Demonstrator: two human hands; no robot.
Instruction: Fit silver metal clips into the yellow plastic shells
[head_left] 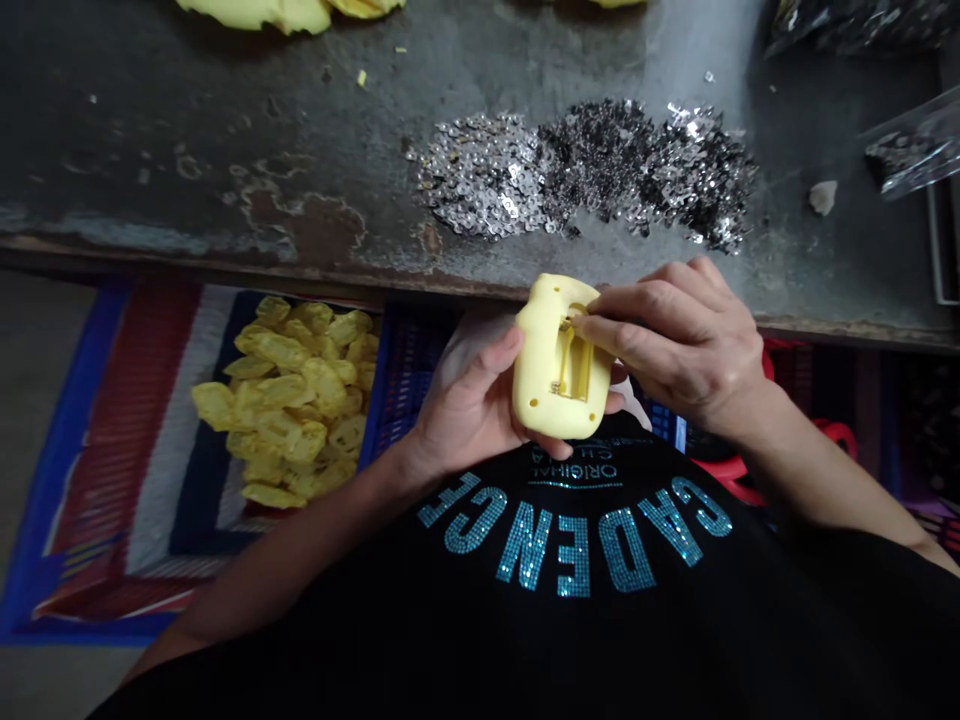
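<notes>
My left hand is wrapped round a pale yellow plastic casing, held just above my lap with its open recess facing up. My right hand comes in from the right with thumb and forefinger pinched together at the top edge of the recess. What the fingertips pinch is too small to make out. A heap of small shiny metal pieces lies on the worn grey worktable straight ahead of both hands.
A blue crate lined with striped sacking holds several yellow plastic parts at lower left. More yellow parts lie at the table's far edge. Clear bags of metal pieces sit at right. Something red shows below my right wrist.
</notes>
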